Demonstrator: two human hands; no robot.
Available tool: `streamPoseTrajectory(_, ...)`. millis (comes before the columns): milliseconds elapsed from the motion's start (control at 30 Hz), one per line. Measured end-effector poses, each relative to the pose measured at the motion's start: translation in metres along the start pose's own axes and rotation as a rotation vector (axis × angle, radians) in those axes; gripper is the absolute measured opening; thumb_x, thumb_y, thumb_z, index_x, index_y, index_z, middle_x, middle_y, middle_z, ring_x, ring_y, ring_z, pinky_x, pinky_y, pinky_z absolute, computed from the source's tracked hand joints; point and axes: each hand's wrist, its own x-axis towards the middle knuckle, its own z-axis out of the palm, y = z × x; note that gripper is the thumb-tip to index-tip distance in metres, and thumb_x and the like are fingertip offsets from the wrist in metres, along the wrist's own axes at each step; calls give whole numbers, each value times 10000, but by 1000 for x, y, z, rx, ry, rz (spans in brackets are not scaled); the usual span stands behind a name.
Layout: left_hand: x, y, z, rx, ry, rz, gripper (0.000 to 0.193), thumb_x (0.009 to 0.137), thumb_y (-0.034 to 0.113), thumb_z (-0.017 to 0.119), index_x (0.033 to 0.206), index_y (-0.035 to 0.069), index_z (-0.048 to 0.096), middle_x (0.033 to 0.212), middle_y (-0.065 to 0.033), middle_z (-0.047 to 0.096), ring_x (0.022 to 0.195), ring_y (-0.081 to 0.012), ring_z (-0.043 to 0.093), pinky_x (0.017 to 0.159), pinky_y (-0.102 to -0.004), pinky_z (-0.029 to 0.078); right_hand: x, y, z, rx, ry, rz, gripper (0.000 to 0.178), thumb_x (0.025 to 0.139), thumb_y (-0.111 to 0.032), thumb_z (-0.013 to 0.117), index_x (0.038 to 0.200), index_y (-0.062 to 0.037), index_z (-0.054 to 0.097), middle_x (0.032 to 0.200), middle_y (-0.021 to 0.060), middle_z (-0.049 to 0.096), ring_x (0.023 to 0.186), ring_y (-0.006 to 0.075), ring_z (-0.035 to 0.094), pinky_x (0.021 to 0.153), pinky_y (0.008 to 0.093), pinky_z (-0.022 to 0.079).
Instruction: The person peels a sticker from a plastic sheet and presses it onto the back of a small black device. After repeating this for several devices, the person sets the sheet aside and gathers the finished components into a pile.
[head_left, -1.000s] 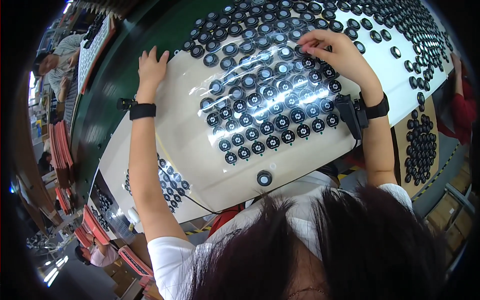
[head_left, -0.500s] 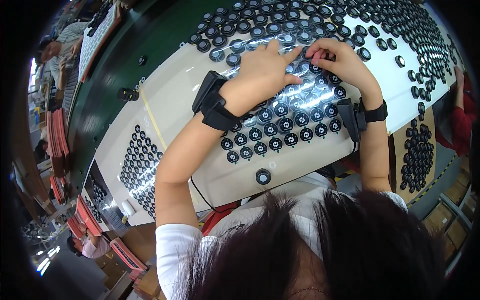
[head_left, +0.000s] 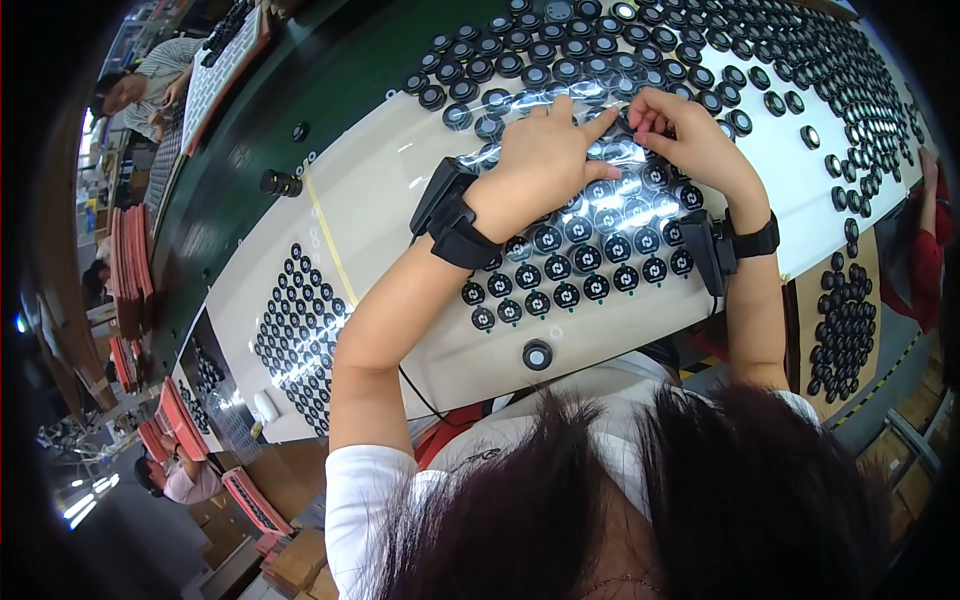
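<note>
Rows of small black round discs (head_left: 560,295) lie on a white table (head_left: 400,190) under a shiny clear film (head_left: 620,200). My left hand (head_left: 545,160) rests palm down on the film at the far end of the rows, index finger stretched toward my right hand. My right hand (head_left: 690,140) is just beside it, fingertips bunched together on the film's far edge. Whether they pinch anything is too small to tell. Both wrists wear black strapped devices.
One black disc (head_left: 537,354) sits alone near the front edge. Another sheet of discs (head_left: 300,320) lies to the left, with more discs on the green belt (head_left: 330,80) and at the right (head_left: 830,90). Other people work at the far left (head_left: 140,85) and right (head_left: 925,260).
My left hand has swung from the bare left part of the table over onto the disc rows, ending beside my right hand. The right hand stayed at the far edge.
</note>
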Motion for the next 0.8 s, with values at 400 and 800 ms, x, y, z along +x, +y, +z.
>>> streamPoseTrajectory(400, -11, -13, -13, -193, 9, 52, 484, 706, 358, 584, 1141, 178, 475, 881, -103, 478, 731, -248, 523, 627, -330, 438, -12, -23, -2, 458, -125, -31, 138, 709, 1, 571, 737, -45, 444, 736, -12, 455, 731, 81, 440, 701, 205, 364)
streamPoseTrajectory(800, -10, -156, -46, -352, 92, -135, 283, 635, 3, 603, 914, 42, 571, 862, -38, 552, 670, -120, 482, 643, -234, 414, -1, -16, -2, 344, 31, 10, 121, 708, -13, 564, 805, -34, 495, 779, -7, 490, 751, 81, 461, 722, 209, 367)
